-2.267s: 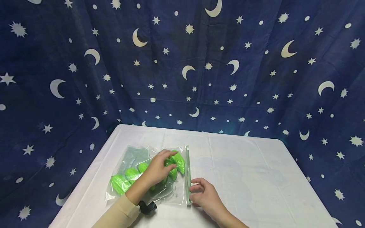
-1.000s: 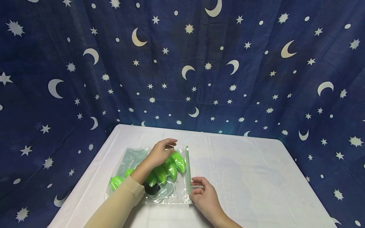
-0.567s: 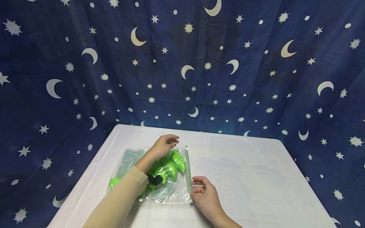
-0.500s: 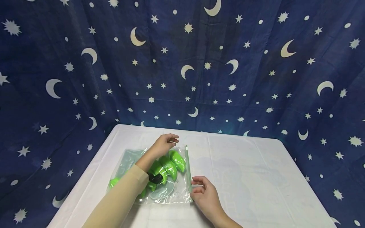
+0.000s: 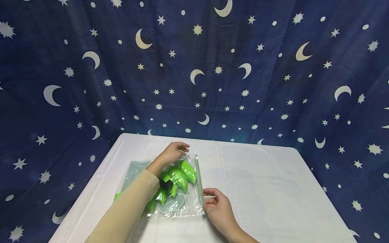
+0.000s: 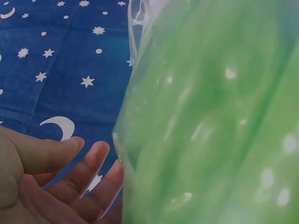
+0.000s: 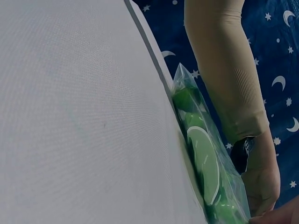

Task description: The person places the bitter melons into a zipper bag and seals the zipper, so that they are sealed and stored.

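A clear zip bag with a pale green closure strip along its right edge lies on the white table. Inside are several plump, bright green pieces of unclear kind. My left hand hovers at the bag's far edge, fingers loosely bent and holding nothing; the left wrist view shows its thumb apart from its fingers, beside the bag. At the strip's near end, my right hand pinches the bag's corner between thumb and fingers. The left forearm hides part of the bag.
A black wrist strap piece on the left arm hangs over the bag. The white tablecloth extends to the right. Behind the table hangs a dark blue curtain with moons and stars.
My left hand has moved from over the green pieces to the bag's far edge. The green pieces have shifted within the bag. My right hand stays at the near corner.
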`<state>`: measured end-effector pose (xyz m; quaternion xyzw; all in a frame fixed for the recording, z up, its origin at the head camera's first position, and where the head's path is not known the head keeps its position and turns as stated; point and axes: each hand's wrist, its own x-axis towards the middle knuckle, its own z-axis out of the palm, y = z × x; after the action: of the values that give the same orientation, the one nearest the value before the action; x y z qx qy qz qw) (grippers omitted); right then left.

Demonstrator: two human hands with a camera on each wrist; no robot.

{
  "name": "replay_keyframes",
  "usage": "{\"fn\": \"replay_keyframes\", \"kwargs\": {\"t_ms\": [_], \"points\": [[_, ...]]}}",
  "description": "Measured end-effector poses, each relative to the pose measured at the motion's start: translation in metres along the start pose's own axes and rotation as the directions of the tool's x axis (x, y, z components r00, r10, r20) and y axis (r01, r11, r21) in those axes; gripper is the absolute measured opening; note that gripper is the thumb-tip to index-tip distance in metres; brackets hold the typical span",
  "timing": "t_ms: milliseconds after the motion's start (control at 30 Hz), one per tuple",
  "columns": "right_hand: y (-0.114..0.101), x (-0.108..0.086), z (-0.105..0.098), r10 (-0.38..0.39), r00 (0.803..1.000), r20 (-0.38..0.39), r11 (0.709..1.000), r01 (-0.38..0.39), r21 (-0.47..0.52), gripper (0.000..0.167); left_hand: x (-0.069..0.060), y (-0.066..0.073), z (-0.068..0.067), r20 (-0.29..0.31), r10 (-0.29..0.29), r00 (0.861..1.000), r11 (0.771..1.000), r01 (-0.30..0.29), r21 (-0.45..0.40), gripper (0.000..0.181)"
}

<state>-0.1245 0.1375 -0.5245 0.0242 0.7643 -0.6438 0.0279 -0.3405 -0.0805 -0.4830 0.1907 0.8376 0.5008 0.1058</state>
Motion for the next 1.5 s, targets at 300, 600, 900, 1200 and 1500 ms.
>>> {"fn": "replay_keyframes", "kwargs": {"t_ms": [300,600,900,1200,1500], "points": [[-0.002,0.001,-0.002,0.009,1.000,-0.003,0.998,-0.009,-0.063,0.052,0.010,0.007,0.000,0.046,-0.011,0.999,0.999,0.010,0.039,0.042],[-0.005,0.002,-0.004,0.027,1.000,-0.007,0.998,-0.027,-0.058,0.052,0.019,0.010,0.008,0.064,-0.026,0.998,0.998,0.023,0.055,0.041],[-0.004,0.004,-0.006,0.032,0.999,-0.006,0.999,-0.032,-0.027,0.052,0.024,0.009,0.016,0.096,-0.065,0.993,0.997,0.061,0.035,0.045],[-0.003,0.003,-0.005,0.055,0.998,0.001,0.998,-0.055,-0.017,0.053,0.023,0.004,0.018,0.137,-0.063,0.988,0.997,0.056,0.058,0.046],[0.001,0.001,-0.007,0.063,0.998,0.016,0.998,-0.063,-0.004,0.054,0.021,0.003,0.019,0.101,0.015,0.995,0.999,-0.019,0.036,0.043]]}}
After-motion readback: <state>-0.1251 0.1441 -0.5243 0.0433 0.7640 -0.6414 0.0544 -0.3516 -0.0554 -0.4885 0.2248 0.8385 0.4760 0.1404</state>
